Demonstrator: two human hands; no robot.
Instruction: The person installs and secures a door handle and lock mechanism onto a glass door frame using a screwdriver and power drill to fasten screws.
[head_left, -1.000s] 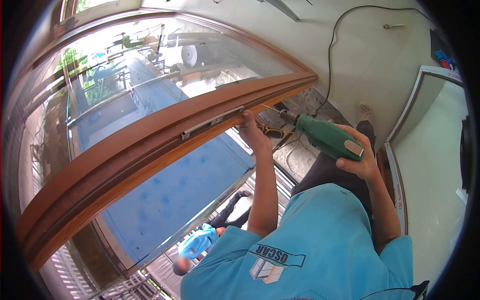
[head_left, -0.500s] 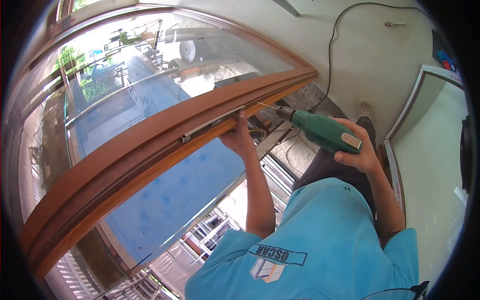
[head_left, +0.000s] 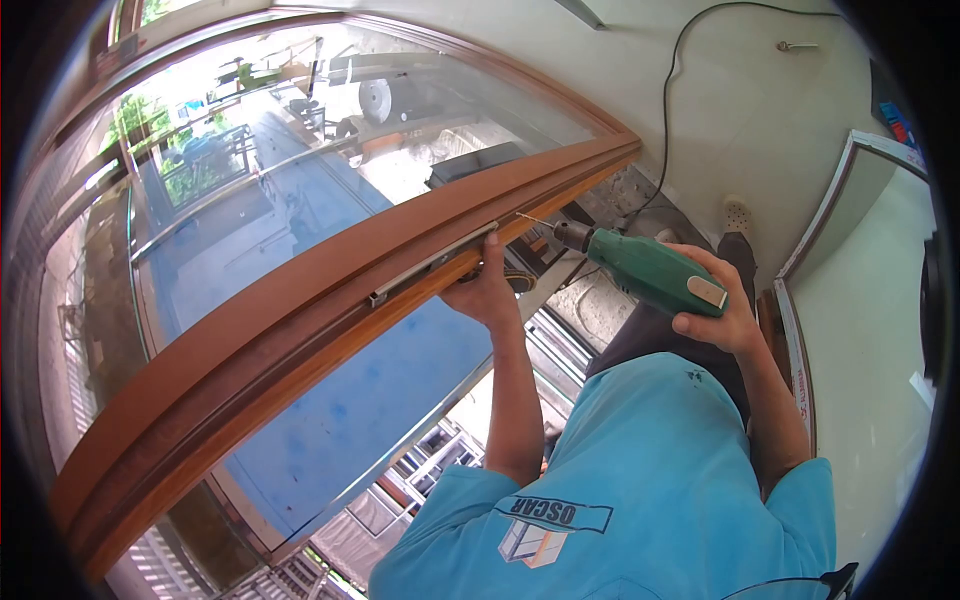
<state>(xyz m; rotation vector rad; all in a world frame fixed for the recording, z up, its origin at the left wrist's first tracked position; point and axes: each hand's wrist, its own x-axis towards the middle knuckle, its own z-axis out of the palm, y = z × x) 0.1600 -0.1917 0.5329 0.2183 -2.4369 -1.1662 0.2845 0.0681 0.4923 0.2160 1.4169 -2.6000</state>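
Note:
A green power drill (head_left: 650, 270) is held in my right hand (head_left: 725, 300), its fingers wrapped round the body. The thin drill bit (head_left: 535, 219) points up and left at the edge of a brown window frame (head_left: 330, 260), just beyond the end of a metal strip. That metal strip (head_left: 430, 265) lies along the frame's edge. My left hand (head_left: 487, 285) grips the frame's wood-coloured edge from below, with its thumb on the strip's right end and its other fingers partly hidden beneath the frame.
A blue-topped table (head_left: 360, 390) stands below the glazed frame. A black cable (head_left: 668, 100) runs across the floor at the upper right. Another white-edged frame (head_left: 800, 230) with a pane stands at the right. A small metal object (head_left: 797, 46) lies on the floor.
The window frame and strip appear slightly lower and further right in view. Both hands keep their holds, and the drill has shifted slightly right and down.

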